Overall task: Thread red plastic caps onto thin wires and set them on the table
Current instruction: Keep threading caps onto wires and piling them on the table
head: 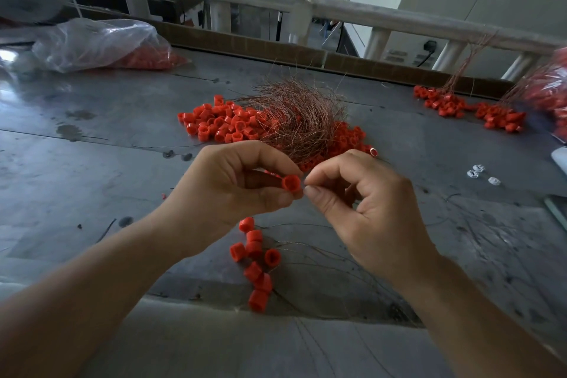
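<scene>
The red cap (pixel 291 183) sits above the table, off the surface, open mouth turned toward the camera. My left hand (pixel 233 184) pinches it between thumb and fingertips. Right beside it, my right hand (pixel 362 209) has thumb and forefinger pressed together at the cap's rim. I take it they hold a wire end, though the strand is too fine for me to make out here.

That is the first risk: with the wire this thin and the fingertips crowding the cap's mouth, I can miss the hole and bend the tip, and a kinked end will not feed. A tighter squeeze from the left could also turn the cap, taking the hole out of line.

Just below the hands lies a short string of threaded caps (pixel 254 258) on the table (pixel 92 132), with loose strands trailing off to the right. A forearm lowered carelessly could drag those and scatter the caps.

Further out, the tangled wire bundle (pixel 294 123) lies on top of the pile of loose caps (pixel 221 123) — pulling one strand free may drag others along and roll caps away. Finished bunches (pixel 466 107) lie well apart at the far right, and a plastic bag of caps (pixel 101 43) rests at the far left.
</scene>
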### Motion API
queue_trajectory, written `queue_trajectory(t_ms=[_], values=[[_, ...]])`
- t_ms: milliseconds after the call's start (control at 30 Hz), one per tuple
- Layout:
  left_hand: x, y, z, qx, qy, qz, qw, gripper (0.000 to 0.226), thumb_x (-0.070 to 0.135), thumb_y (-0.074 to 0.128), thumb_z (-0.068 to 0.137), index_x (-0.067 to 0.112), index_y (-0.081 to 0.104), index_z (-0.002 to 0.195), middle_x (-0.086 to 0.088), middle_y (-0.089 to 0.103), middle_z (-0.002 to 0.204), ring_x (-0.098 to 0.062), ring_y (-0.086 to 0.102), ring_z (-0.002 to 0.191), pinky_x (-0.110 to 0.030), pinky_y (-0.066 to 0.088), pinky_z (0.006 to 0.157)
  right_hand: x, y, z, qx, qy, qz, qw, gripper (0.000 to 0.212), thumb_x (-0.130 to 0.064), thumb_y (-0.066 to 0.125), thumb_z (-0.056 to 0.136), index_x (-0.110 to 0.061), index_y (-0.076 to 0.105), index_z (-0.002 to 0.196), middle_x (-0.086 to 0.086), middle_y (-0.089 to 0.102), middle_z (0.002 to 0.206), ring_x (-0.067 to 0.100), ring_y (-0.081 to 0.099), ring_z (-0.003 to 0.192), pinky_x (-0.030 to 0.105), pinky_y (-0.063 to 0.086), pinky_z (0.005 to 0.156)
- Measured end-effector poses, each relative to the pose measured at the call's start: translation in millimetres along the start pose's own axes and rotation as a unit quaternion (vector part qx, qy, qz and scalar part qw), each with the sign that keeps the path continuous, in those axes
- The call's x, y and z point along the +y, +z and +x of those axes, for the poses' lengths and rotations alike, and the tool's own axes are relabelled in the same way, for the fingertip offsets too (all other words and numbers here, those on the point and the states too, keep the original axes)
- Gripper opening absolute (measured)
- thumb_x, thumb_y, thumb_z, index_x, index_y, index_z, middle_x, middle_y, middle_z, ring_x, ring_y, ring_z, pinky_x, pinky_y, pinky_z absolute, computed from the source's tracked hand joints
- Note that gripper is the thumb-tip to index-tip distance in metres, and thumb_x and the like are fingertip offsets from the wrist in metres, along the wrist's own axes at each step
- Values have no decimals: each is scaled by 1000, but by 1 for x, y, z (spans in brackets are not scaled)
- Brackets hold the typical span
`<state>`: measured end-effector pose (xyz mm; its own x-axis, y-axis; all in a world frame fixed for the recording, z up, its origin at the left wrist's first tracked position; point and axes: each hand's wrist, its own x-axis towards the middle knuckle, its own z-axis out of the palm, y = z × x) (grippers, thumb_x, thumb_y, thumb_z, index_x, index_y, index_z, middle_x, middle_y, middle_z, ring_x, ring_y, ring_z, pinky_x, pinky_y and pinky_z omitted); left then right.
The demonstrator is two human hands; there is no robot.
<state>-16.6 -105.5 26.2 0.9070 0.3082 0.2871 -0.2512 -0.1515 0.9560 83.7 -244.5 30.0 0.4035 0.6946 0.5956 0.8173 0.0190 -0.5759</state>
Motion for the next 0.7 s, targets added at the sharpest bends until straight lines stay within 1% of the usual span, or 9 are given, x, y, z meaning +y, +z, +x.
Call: queue_trajectory(t_ms=[67, 200, 267, 367, 500, 633, 700], values=[[0, 0, 0, 4, -1, -6, 1000, 26, 9, 69, 53, 12, 66, 79, 1, 72, 74, -10, 70, 71, -15, 53, 63, -1, 1, -1, -11, 7, 2, 1000, 7, -11, 64, 77, -17, 63, 76, -11, 54, 70, 2, 52, 68, 5, 38, 59], [1, -1, -1, 13, 4, -5, 1000, 27, 17, 71, 50, 15, 68, 77, 0, 72, 74, -12, 70, 69, -16, 54, 61, -3, 0, -1, -22, 9, -1, 1000, 5, -13, 63, 77, -17, 63, 76, -8, 55, 70, 5, 53, 68, 8, 41, 58], [1, -1, -1, 20, 7, -5, 1000, 26, 13, 70, 51, 15, 68, 77, 1, 72, 74, -10, 69, 69, -16, 53, 60, -3, 1, -1, -23, 13, 1, 1000, 3, -14, 63, 77, -17, 63, 76, -7, 56, 69, 6, 53, 67, 9, 41, 57], [0, -1, -1, 19, 8, -9, 1000, 23, 12, 70, 52, 15, 71, 75, 2, 72, 74, -9, 69, 69, -15, 53, 61, -4, 1, -1, -24, 28, 6, 999, 8, -15, 63, 76, -22, 59, 74, -10, 55, 68, 4, 52, 66, 8, 39, 58], [-1, -2, -1, 6, 8, -25, 1000, 30, 12, 70, 54, 14, 70, 84, 1, 73, 78, -9, 69, 73, -15, 53, 64, -5, -1, -2, -24, 40, 5, 999, 8, -17, 63, 76, -23, 59, 73, -13, 55, 69, 3, 52, 66, 9, 40, 58], [-2, -1, -1, -10, 8, -40, 999, 33, 15, 68, 57, 20, 72, 89, 5, 74, 83, -9, 70, 78, -15, 53, 69, -4, -3, -2, -18, 45, 6, 999, 7, -18, 64, 76, -23, 60, 72, -13, 56, 68, 3, 52, 64, 9, 39, 57], [-3, -1, -1, -14, 8, -47, 999, 33, 12, 65, 61, 20, 71, 92, 5, 74, 85, -10, 70, 79, -15, 53, 70, -3, -3, -2, -17, 44, 8, 999, 8, -18, 64, 76, -23, 60, 73, -12, 56, 69, 2, 52, 64, 9, 39, 57]])
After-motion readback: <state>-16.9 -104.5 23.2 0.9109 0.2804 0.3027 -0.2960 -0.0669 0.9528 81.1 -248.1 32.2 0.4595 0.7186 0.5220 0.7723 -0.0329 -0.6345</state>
